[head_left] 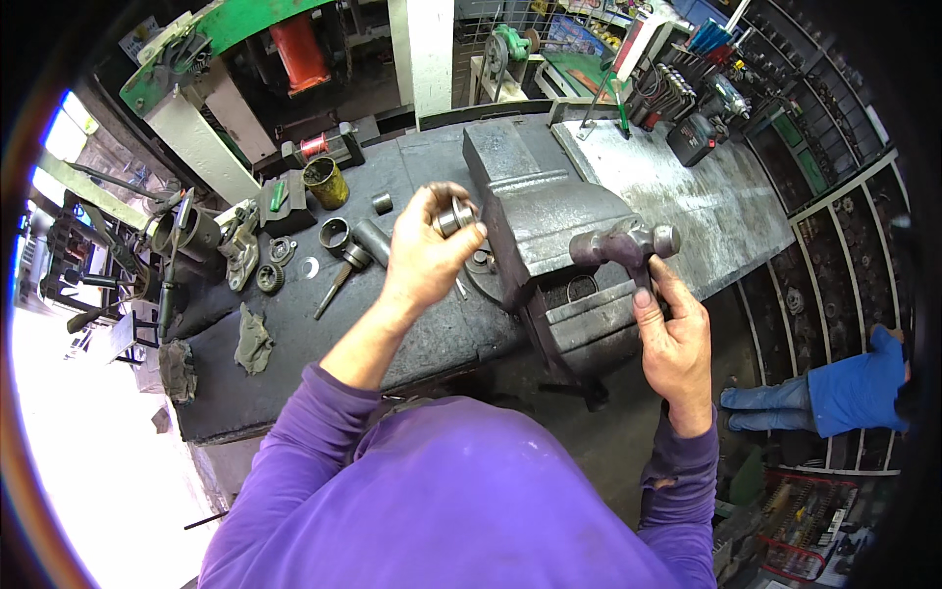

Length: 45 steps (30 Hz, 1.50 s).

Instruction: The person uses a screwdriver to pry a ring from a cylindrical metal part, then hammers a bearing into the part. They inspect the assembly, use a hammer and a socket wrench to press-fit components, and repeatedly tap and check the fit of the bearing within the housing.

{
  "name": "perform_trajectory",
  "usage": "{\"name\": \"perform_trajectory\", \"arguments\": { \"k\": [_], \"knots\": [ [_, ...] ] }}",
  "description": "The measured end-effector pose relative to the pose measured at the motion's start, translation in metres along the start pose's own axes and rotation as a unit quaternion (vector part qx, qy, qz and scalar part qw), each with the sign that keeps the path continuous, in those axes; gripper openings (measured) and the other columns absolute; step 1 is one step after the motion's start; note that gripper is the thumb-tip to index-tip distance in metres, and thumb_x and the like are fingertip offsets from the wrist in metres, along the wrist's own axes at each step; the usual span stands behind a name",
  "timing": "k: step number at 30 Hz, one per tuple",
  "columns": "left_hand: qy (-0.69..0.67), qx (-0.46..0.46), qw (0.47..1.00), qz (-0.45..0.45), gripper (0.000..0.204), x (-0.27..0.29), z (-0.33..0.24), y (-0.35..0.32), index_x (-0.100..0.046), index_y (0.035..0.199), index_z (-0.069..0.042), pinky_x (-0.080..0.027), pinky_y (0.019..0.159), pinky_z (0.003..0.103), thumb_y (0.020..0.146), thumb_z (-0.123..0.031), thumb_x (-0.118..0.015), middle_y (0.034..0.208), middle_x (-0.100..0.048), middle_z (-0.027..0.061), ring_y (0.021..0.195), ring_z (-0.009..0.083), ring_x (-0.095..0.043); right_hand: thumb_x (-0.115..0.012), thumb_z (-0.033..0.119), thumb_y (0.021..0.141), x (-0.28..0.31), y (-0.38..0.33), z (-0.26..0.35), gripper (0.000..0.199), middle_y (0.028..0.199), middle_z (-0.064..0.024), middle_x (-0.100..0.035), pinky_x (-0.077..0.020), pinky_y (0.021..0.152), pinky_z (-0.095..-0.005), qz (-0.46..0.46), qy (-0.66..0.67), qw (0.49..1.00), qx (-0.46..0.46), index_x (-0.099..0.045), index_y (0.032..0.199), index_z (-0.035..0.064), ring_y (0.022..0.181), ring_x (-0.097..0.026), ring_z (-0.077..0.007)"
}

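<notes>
My left hand (429, 250) is closed round a round metal part (454, 217), shiny and ring-like, held up over the bench just left of the vise. In my right hand (677, 344) is a ball-peen hammer (628, 245), gripped close below its head, which hangs above the vise jaws. The big dark bench vise (554, 221) stands between my hands. Its jaws are apart, and a thin metal ring (581, 288) shows in the gap. Below my left hand, another round part (480, 261) lies against the vise, partly hidden.
On the dark bench (294, 388) at left lie a yellow can (326, 184), a shafted part (339, 282), a grey rag (253, 340), and several rings and castings. A cordless drill (729, 96) and battery (692, 139) stand back right. A person in blue (854, 393) is by the shelves.
</notes>
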<state>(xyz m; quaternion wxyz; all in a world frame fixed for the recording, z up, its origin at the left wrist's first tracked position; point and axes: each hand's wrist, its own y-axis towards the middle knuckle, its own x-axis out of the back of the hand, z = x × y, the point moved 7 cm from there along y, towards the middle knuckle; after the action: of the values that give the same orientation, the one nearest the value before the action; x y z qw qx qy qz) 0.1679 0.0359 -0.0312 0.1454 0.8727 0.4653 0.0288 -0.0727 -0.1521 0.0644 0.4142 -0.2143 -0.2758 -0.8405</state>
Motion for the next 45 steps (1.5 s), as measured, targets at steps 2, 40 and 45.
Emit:
{"name": "perform_trajectory", "arguments": {
  "k": [2, 40, 45],
  "knots": [
    [-0.027, 0.025, 0.999, 0.017, 0.053, 0.008, 0.014, 0.022, -0.060, 0.132, -0.002, -0.054, 0.100, 0.031, 0.088, -0.014, -0.088, 0.122, -0.067, 0.0074, 0.112, 0.0141, -0.066, -0.068, 0.015, 0.106, -0.002, 0.015, 0.004, 0.041, 0.125, -0.0250, -0.076, -0.0530, 0.105, -0.0376, 0.004, -0.011, 1.000, 0.022, -0.064, 0.138, -0.0097, 0.120, -0.072, -0.0296],
    [0.266, 0.077, 0.960, -0.036, 0.038, 0.000, 0.134, 0.148, -0.076, 0.123, 0.000, -0.053, 0.072, 0.026, 0.089, -0.011, -0.088, 0.091, -0.077, 0.0039, 0.076, 0.0075, -0.061, -0.060, 0.029, 0.107, -0.145, 0.263, -0.084, 0.031, 0.100, -0.0229, -0.077, -0.0588, 0.080, -0.0556, 0.170, -0.237, 0.953, 0.081, -0.065, 0.127, 0.0053, 0.094, -0.075, -0.0450],
    [0.298, 0.039, 0.954, -0.002, 0.038, -0.002, 0.129, 0.156, -0.076, 0.123, 0.001, -0.056, 0.077, 0.027, 0.089, -0.011, -0.088, 0.096, -0.079, 0.0070, 0.081, 0.0089, -0.066, -0.060, 0.028, 0.107, -0.144, 0.265, -0.085, 0.030, 0.099, -0.0236, -0.077, -0.0590, 0.079, -0.0562, 0.152, -0.231, 0.958, 0.077, -0.064, 0.125, 0.0050, 0.092, -0.075, -0.0454]
  ]
}}
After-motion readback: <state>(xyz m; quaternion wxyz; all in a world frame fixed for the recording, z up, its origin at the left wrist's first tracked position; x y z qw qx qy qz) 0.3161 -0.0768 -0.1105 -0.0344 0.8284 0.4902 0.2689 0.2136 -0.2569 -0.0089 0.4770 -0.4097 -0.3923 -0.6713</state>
